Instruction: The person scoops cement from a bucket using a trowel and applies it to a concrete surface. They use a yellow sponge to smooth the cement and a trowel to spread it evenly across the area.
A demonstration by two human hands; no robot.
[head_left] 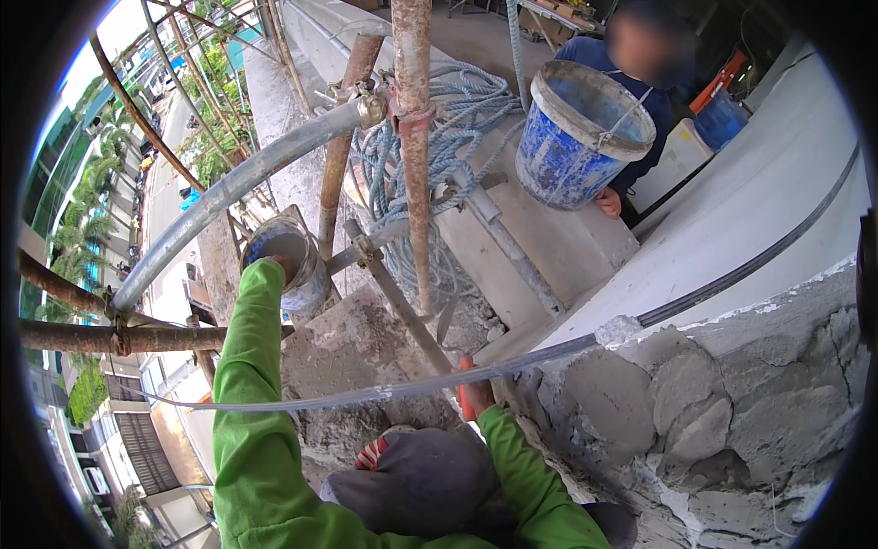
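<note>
My left arm, in a green sleeve, reaches forward to a small mortar-smeared bucket (311,285) on the ledge at left. My left hand (287,266) is at that bucket's rim, its fingers hidden inside, so I cannot tell if they grip anything. Close to the rough wall, my right hand (478,397) is closed round the orange handle of a trowel (467,364); a narrow grey blade shows just beyond it. Further off at right, a co-worker in dark blue (585,51) has a hand near the base of a large blue bucket (569,151) crusted with cement.
Rusty scaffold poles (413,137) and a bent grey pipe (238,201) cross in front. Coiled blue rope (448,110) hangs behind them. A dark cable (732,291) stretches across above the rough mortared wall (677,403). Beyond the scaffold at left, a street (165,197) lies far below.
</note>
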